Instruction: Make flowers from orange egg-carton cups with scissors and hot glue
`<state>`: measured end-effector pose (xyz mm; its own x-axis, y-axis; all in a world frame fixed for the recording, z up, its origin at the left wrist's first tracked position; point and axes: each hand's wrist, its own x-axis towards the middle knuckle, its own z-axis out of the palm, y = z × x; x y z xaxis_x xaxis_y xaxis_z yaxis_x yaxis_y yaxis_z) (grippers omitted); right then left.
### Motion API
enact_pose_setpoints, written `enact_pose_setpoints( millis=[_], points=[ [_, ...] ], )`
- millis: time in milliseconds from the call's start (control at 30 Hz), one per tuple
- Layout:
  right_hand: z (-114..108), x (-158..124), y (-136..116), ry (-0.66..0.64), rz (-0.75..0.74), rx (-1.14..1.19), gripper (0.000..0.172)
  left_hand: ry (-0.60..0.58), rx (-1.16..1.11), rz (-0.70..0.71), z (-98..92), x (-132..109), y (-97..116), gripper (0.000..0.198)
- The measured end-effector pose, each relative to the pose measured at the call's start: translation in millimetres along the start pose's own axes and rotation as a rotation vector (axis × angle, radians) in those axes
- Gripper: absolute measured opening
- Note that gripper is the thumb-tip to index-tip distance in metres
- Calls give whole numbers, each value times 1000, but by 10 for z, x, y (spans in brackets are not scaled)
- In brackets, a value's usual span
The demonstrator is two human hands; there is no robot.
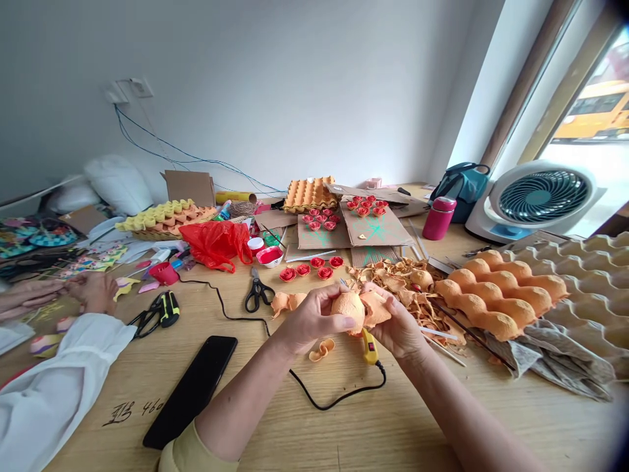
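Over the middle of the wooden table (344,426), my left hand (309,318) is closed round an orange egg-carton cup piece (350,308). My right hand (398,324) grips the same piece from the right side and also holds a yellow corded tool (369,347), whose black cord (334,400) loops across the table below. A small curled orange scrap (322,349) lies just under my left hand. A pile of orange cuttings (398,278) sits right behind my hands.
A black phone (194,387) and black scissors (258,293) lie to the left. Orange egg trays (496,298) and grey trays (590,275) are on the right, near a fan (538,196). Red paper roses (309,269) and cardboard (373,226) lie behind. Another person's white sleeve (54,380) is at far left.
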<state>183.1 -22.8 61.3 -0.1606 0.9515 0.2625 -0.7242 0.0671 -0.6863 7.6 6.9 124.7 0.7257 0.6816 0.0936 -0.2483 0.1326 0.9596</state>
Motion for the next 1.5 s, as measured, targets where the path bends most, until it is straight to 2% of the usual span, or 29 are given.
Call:
enact_pose_setpoints(
  millis=[233, 333, 400, 433, 500, 600, 733, 833, 900, 1000, 1100, 1200, 1367, 1500],
  points=[
    [58, -57, 43, -28, 57, 94, 54, -173, -264, -41, -130, -43, -136, 49],
    [57, -54, -7, -2, 34, 114, 55, -300, -369, 30, -190, -85, -71, 46],
    [29, -27, -105, 67, -9, 49, 53, -315, -401, 84, -215, -112, 26, 45],
    [2, -12, -178, 123, -41, -20, 53, -263, -393, 99, -224, -120, 81, 45],
    [-86, 2, -377, 392, -162, -542, 56, -76, -351, 95, -239, -122, 179, 49],
    [-307, -67, -781, 576, -216, -812, 56, 170, -299, 90, -266, -84, 257, 50],
    [-674, -314, -1336, 907, -266, -1227, 54, 291, -296, 105, -289, -11, 262, 41],
    [-923, -471, -1586, 1022, -226, -1552, 44, 356, -365, 116, -273, 12, 271, 37],
    [-1064, -520, -1648, 1002, -189, -1724, 38, 412, -438, 112, -254, 14, 290, 29],
    [-1235, -527, -1651, 822, -182, -1925, 29, 456, -498, 94, -231, 14, 315, 17],
    [-1367, -519, -1640, 628, -190, -2057, 21, 442, -472, 84, -220, 15, 305, 12],
    [-1464, -549, -1657, 513, -178, -2149, 20, 416, -452, 52, -209, 18, 275, 12],
    [-1523, -637, -1684, 429, -164, -2244, 23, 402, -475, 23, -195, 29, 256, 8],
    [-1498, -660, -1636, 450, -158, -2295, 29, 389, -444, 34, -208, 28, 252, 12]
  ],
)
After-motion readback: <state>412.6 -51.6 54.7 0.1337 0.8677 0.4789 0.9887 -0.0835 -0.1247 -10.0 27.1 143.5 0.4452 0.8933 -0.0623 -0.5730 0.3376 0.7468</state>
